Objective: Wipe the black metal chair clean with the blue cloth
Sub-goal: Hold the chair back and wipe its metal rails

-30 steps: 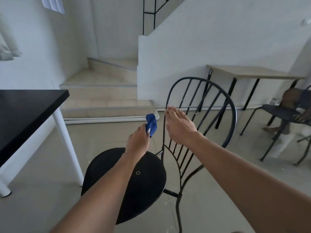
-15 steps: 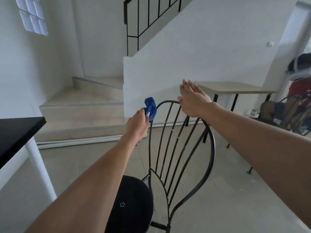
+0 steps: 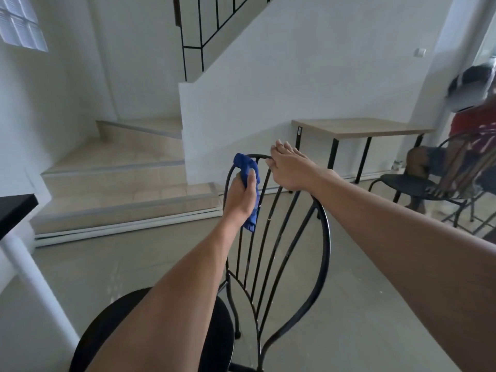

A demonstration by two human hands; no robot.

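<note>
Black metal makes up the one chair in front of the person: a round seat low in the view and a curved backrest with thin rods fanning upward. One blue cloth is bunched in the left hand, whose fingers and thumb curl round it, holding it against the upper left curve of the backrest rim; a tail of cloth hangs below the palm. The right hand lies on the top of the rim just beside the cloth, its fingers straight and close together, pointing away from the person.

Two tables show: a black-topped one with a white leg at the left edge, and a wooden-topped one with black legs by the white wall. A second black chair stands at the right, with another person in a red top seated on it. Tiled stairs rise at the left, three steps plainly in view.
</note>
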